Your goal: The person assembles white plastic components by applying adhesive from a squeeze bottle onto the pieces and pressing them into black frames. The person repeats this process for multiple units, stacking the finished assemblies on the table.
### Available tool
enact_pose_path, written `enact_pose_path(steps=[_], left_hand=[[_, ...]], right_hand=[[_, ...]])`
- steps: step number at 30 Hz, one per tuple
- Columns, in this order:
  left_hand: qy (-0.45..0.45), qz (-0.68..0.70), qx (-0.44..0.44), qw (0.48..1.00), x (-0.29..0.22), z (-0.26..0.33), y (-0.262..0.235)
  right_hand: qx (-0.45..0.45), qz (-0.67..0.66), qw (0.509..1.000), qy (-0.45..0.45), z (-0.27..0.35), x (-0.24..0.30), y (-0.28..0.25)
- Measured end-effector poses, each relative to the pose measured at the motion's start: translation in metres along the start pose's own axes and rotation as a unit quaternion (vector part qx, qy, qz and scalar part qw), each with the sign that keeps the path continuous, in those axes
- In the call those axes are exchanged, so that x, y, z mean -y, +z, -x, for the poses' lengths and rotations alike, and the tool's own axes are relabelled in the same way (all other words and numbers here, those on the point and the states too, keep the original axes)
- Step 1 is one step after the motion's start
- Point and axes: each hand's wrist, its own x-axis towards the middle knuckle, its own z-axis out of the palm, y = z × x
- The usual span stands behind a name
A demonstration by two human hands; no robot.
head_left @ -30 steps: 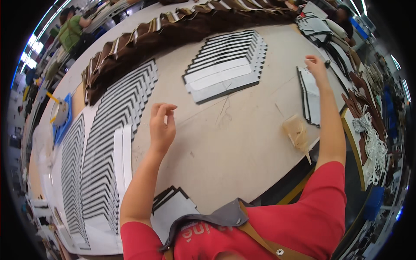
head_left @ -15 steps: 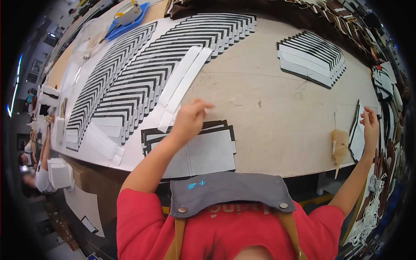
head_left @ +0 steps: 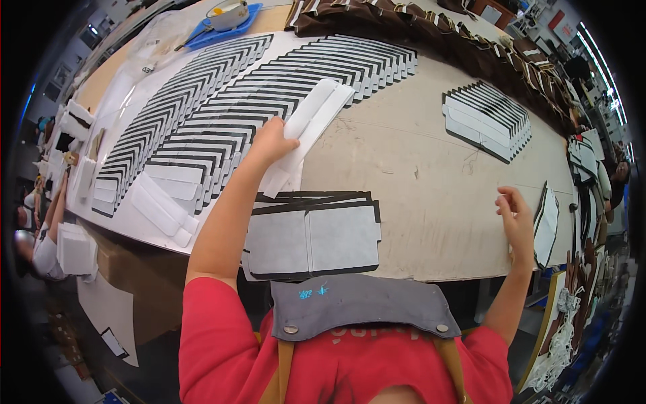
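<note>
My left hand [head_left: 269, 140] grips a bunch of long white strips [head_left: 308, 126] that lie slanted over the fanned rows of black-and-white panels [head_left: 222, 128]. My right hand [head_left: 517, 217] hovers with fingers apart at the table's right side, just left of a small stack of black-edged pieces [head_left: 546, 225], holding nothing. A stack of grey panels with black borders [head_left: 311, 236] lies at the near edge of the worktable [head_left: 431, 182], between my arms.
Another fanned stack of black-and-white panels [head_left: 486, 120] lies at the far right. Brown pieces [head_left: 431, 34] line the far edge. A blue tray with a bowl [head_left: 225, 15] stands at the back left. White strips [head_left: 158, 205] rest near the left edge. Another person [head_left: 44, 236] works at far left.
The view has swung further left. My left hand moved up from the grey panels and took hold of the white strips. My right hand drifted in from the right-hand stack, fingers apart.
</note>
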Motion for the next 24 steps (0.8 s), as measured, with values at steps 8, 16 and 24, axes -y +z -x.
enact_pose_path(steps=[8,16,24], left_hand=[[0.079,0.176,-0.160,0.968,-0.049,0.029,-0.006],[0.007,0.634,0.167,0.756,-0.131,0.087,0.047],[-0.028,0.611,0.323,0.722,-0.140,0.106,0.065]], right_hand=[[0.032,0.000,0.991,-0.128,0.012,0.036,0.055],[0.020,-0.174,0.967,-0.183,0.011,0.082,0.133],[0.091,-0.290,0.952,-0.030,0.019,0.059,0.156]])
